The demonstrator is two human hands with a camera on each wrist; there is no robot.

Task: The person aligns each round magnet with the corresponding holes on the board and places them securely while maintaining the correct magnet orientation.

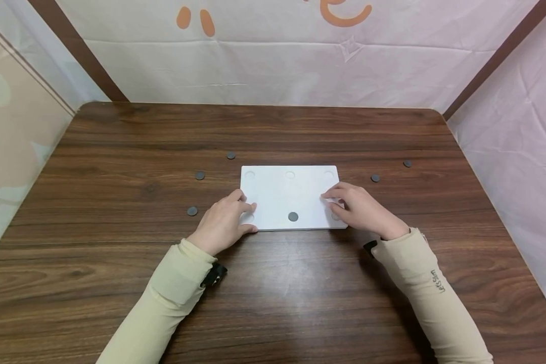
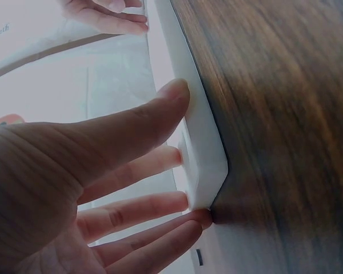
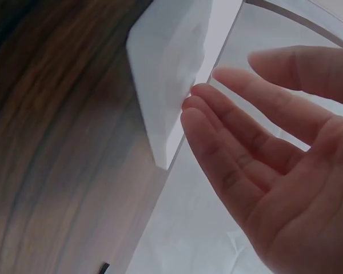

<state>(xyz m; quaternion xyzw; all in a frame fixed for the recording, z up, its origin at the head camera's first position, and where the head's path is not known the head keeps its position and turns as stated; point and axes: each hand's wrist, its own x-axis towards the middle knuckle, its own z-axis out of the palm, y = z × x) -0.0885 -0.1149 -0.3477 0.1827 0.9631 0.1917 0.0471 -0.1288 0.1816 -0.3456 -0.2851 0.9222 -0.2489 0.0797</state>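
A white rectangular board (image 1: 277,194) with shallow round recesses lies on the table. One dark grey disc (image 1: 293,216) sits in the middle spot of its near row. My left hand (image 1: 223,222) touches the board's near left corner, thumb against the front edge and fairly straight fingers along the left side. Over the right part of the board is my right hand (image 1: 357,205), its fingertips close to the surface. In the right wrist view its thumb stands apart from the fingers, and nothing shows between them. The hands partly cover the near corner recesses (image 1: 334,217).
Left of the board lie three loose dark discs: a far disc (image 1: 230,155), a middle disc (image 1: 200,175) and a near disc (image 1: 192,211). Two more, an inner disc (image 1: 375,178) and an outer disc (image 1: 407,163), lie to the right. Fabric walls (image 1: 282,71) surround the brown wooden table (image 1: 273,303).
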